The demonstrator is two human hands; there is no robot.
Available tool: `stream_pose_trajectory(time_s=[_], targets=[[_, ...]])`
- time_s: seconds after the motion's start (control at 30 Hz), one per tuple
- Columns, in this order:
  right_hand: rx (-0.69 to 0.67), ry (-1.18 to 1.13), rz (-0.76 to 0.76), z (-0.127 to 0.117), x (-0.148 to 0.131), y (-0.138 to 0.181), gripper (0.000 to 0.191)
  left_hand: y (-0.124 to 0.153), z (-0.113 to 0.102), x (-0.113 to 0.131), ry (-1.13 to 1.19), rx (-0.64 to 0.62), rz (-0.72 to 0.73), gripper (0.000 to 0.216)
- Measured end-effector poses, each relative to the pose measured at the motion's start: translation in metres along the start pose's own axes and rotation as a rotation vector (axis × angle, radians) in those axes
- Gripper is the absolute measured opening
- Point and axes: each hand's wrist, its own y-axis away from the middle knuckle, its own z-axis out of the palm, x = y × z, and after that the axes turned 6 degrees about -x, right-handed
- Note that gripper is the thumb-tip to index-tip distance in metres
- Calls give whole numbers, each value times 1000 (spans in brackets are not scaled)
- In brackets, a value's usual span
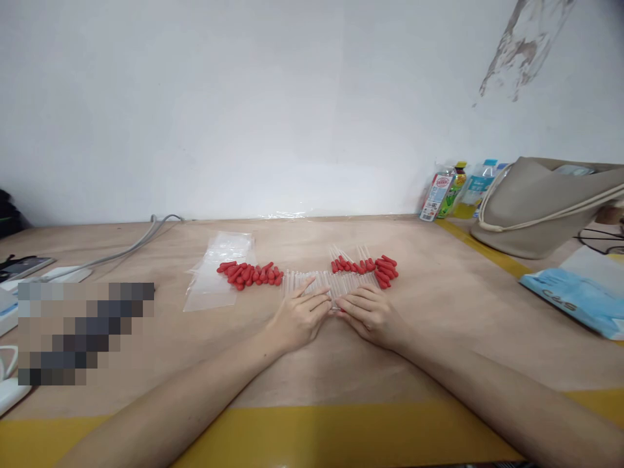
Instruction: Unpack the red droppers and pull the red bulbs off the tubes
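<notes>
A row of thin clear dropper tubes (307, 281) lies side by side on the table in front of me. My left hand (303, 313) rests over the left half of the row, fingers stretched out on the tubes. On the right half lies my right hand (371, 313), its fingers extended and pointing inward; the two hands' fingertips nearly meet. Left of the row is a pile of red rubber bulbs (249, 274). More red bulbs (387, 270) lie at its right end, and several behind it have pale thin stems (364, 252) pointing away. The undersides of both hands are hidden.
Clear plastic bags (214, 276) lie under and beside the left bulbs. At the right stand several drink bottles (468, 192), a beige bag (531, 208) and a blue packet (575, 300). A grey cable (131, 246) crosses the left side. Yellow tape (292, 432) edges the table.
</notes>
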Motion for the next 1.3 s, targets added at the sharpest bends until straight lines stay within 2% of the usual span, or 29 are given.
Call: stream_pose_trajectory(time_s=[0.3,0.87,1.1,1.2,1.3], targets=[[41,33,-98,-4,-1,4,25,7,-1,1,79,9,11,16],[20,103,-140,-16,-2,8,28,10,-3,2,109,22,24,18],[12,109,-162,-17,1,11,28,12,-1,0,89,73,34,19],[45,89,-123,-20,7,15,30,16,-2,-4,101,98,-15,22],[151,43,28,-23,16,17,33,19,-5,-9,84,119,-106,20]])
